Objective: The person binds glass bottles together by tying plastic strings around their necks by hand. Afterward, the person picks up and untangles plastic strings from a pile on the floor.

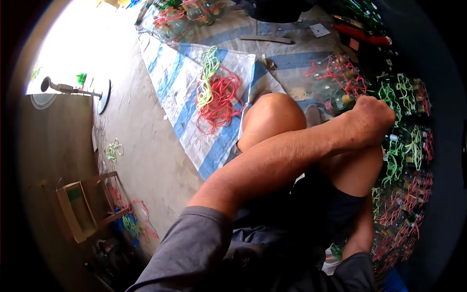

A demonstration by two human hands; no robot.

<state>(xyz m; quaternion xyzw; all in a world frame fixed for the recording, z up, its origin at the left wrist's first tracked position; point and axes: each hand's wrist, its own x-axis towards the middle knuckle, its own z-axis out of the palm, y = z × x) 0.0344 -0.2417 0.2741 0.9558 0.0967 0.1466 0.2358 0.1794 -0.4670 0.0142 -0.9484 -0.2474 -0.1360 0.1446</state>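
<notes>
My left arm reaches across my bent knees. My left hand (373, 118) is closed in a fist above one knee, its back toward me, and its fingers are mostly hidden. What it holds, if anything, I cannot make out. Just beyond it are clear glass bottles (344, 100) with red cord around them. To its right stand rows of bottles wrapped in green cord (393, 158) and red cord (396, 209). My right forearm shows at the lower right beside these rows, but the right hand is hidden behind my leg.
A blue-and-white striped sheet (185, 119) covers part of the floor, with loose red cord (219, 102) and pale green cord (208, 63) on it. More corded bottles (170, 24) stand at the top. A fan (103, 96) and a wooden frame (78, 211) are on the left.
</notes>
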